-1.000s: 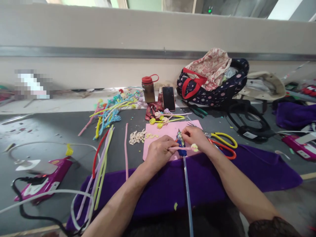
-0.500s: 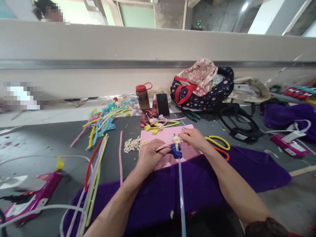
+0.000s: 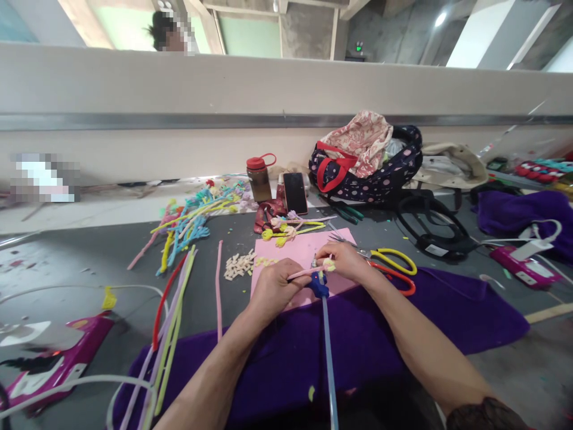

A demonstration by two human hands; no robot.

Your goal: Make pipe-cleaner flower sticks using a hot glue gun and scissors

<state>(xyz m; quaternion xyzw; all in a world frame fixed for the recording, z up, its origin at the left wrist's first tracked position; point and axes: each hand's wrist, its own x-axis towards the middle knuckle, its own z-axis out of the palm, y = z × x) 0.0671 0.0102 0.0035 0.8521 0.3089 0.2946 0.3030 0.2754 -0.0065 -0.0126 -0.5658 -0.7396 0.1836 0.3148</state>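
My left hand (image 3: 277,283) is closed on a pink pipe cleaner (image 3: 308,273), whose right end carries a small yellow and cream tuft (image 3: 329,264). My right hand (image 3: 342,260) has its fingers drawn together just behind the tuft, by the nozzle end of a blue glue gun (image 3: 319,286). Whatever sits between those fingertips is too small or hidden to make out. The gun rests on a pink sheet (image 3: 268,292), and a long clear glue stick (image 3: 329,352) runs out of its rear toward me.
Scissors with yellow and red handles (image 3: 394,261) lie beside my right wrist. Small cream pieces (image 3: 239,264) are heaped left of the sheet. Loose pipe cleaners (image 3: 176,322) stretch along the left. A phone (image 3: 295,193), bottle (image 3: 258,179) and bag (image 3: 371,170) stand behind.
My right hand has moved slightly down and left, uncovering more of the scissors. The tufted end has shifted a little right and down. A person beyond the partition has moved right.
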